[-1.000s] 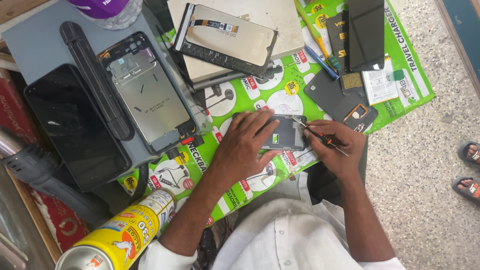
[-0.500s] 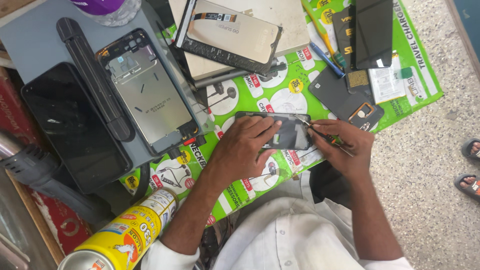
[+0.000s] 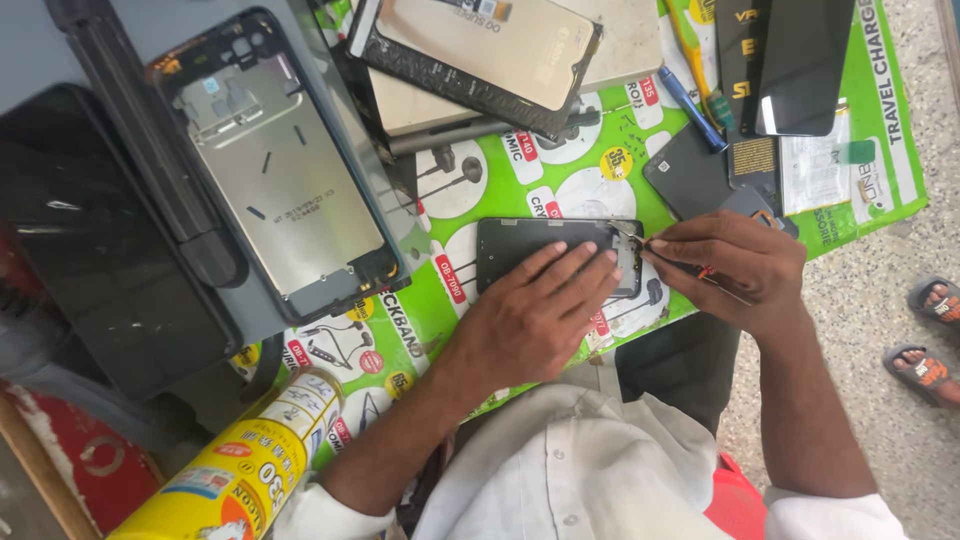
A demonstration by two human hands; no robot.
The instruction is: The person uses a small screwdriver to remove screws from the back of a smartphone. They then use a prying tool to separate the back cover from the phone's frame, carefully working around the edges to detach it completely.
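Head view: dark phone (image 3: pixel 520 250) under left hand (image 3: pixel 530 320) fingertips.

The left hand (image 3: pixel 530 315) presses flat on a dark phone (image 3: pixel 545 250) lying on the green sheet (image 3: pixel 560 180); the right hand (image 3: pixel 735 265) pinches a thin tool (image 3: pixel 668 252) at its corner.
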